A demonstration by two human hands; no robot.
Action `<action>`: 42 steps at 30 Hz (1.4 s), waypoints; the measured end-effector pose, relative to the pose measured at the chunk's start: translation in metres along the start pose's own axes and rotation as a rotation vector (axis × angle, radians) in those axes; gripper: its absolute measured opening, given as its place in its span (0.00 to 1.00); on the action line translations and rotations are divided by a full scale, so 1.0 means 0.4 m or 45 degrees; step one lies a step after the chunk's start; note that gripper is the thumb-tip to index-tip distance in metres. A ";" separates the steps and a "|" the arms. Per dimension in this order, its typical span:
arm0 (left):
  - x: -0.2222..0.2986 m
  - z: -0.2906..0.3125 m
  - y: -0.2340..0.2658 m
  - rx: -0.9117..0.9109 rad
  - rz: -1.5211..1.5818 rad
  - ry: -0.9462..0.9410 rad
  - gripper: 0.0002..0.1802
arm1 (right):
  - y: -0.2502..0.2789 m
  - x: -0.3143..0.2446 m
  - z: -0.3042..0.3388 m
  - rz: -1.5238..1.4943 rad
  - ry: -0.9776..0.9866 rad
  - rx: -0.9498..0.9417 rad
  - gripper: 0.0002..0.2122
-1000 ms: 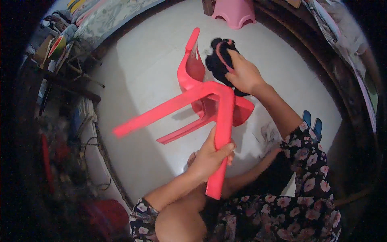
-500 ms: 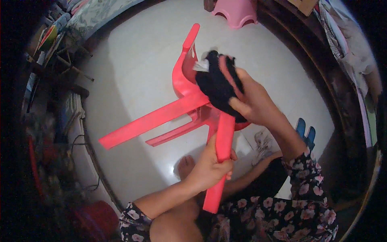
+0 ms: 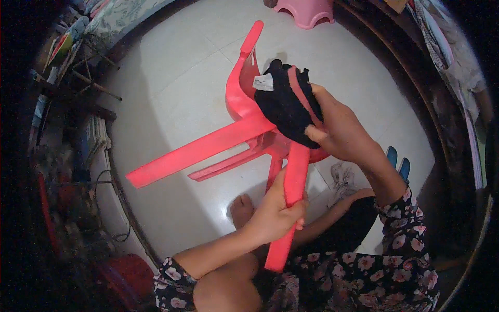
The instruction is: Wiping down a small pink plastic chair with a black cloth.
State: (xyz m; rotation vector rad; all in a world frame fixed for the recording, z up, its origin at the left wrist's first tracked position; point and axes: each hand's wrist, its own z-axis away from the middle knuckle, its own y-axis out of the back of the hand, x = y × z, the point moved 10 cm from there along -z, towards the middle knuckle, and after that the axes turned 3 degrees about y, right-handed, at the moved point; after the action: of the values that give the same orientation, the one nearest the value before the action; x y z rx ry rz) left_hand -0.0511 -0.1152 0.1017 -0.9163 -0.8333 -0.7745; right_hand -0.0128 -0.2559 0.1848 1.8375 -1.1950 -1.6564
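Fingers of our left hand (image 3: 275, 216) are wrapping tight around one leg of a red plastic chair (image 3: 244, 132), which we are holding tipped over above the pale tiled floor (image 3: 171, 83), its other legs sticking out toward nine o'clock and its backrest pointing toward twelve. Our right hand (image 3: 340, 130) is clenching a wad of black cloth (image 3: 286, 106) with a pink band and a small white tag, and is pressing it against the underside of the seat, at about one o'clock from the left hand. A pink stool (image 3: 306, 10) is standing on the floor at twelve o'clock, well apart from the chair. A pair of blue slippers (image 3: 397, 161) is lying at three o'clock, just beyond our right forearm.
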 end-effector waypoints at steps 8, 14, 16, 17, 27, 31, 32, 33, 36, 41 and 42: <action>-0.008 -0.006 0.044 0.059 -0.053 0.018 0.30 | -0.116 -0.065 -0.167 0.058 0.112 -0.109 0.30; -0.031 0.011 0.056 0.046 0.074 0.026 0.29 | -0.051 -0.040 -0.035 0.011 0.282 0.114 0.29; -0.028 0.012 0.054 0.065 0.079 0.039 0.30 | -0.029 -0.025 0.013 -0.013 0.231 0.091 0.29; -0.029 0.010 0.051 0.052 0.066 0.035 0.30 | -0.037 0.005 0.023 -0.080 0.072 0.022 0.29; -0.020 -0.025 0.047 0.048 0.112 0.029 0.33 | -0.140 -0.066 -0.168 0.087 0.212 -0.080 0.25; -0.019 -0.006 0.045 0.067 0.142 0.027 0.34 | -0.055 -0.056 -0.048 0.031 0.405 0.145 0.27; -0.014 -0.009 0.035 0.062 0.142 0.037 0.34 | -0.026 -0.025 -0.012 0.038 0.330 0.147 0.27; -0.014 -0.009 0.038 0.072 0.133 0.051 0.35 | -0.015 -0.004 0.003 0.030 0.261 0.154 0.28; 0.005 -0.009 0.030 0.054 0.083 0.008 0.36 | -0.026 0.043 0.009 -0.097 -0.008 -0.003 0.30; 0.010 -0.026 0.019 0.032 0.033 0.006 0.35 | -0.045 -0.061 -0.123 -0.031 0.286 0.142 0.28; 0.008 -0.026 0.028 0.058 0.015 0.025 0.35 | -0.095 -0.059 -0.175 -0.019 0.182 -0.010 0.28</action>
State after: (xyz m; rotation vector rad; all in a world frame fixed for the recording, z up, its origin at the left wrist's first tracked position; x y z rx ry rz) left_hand -0.0373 -0.1206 0.0969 -0.8713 -0.8246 -0.7505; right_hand 0.0671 -0.2333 0.1861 1.9292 -1.1156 -1.5067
